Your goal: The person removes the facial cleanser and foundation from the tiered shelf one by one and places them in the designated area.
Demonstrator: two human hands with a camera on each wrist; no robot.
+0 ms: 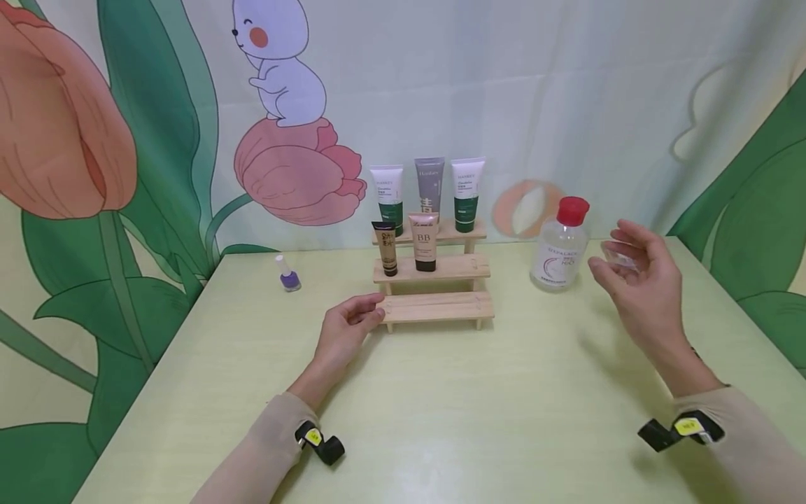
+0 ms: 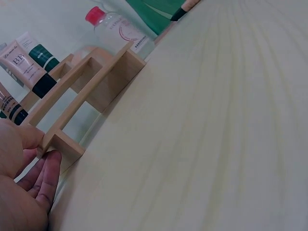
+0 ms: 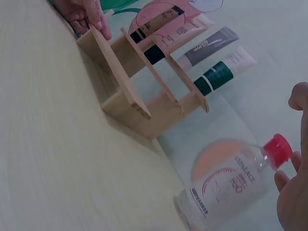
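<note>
A three-tier wooden stand (image 1: 434,306) is on the table, its left front end between the thumb and fingers of my left hand (image 1: 346,325). In the left wrist view that hand (image 2: 24,178) pinches the end of the lowest step. My right hand (image 1: 648,287) is raised at the right, beside a clear bottle (image 1: 557,259) with a red cap (image 1: 573,211). Its fingers are loosely bent and apart from the bottle. A faint see-through patch shows between them in the head view; what it is I cannot tell. The right wrist view shows only part of this hand (image 3: 293,197).
On the stand's top step are two white-and-green tubes (image 1: 466,196) and a grey tube (image 1: 429,185). A gold-brown tube (image 1: 388,252) and a pink BB tube (image 1: 425,241) occupy the middle step. Purple nail polish (image 1: 290,280) stands left. A printed curtain (image 1: 428,84) hangs behind.
</note>
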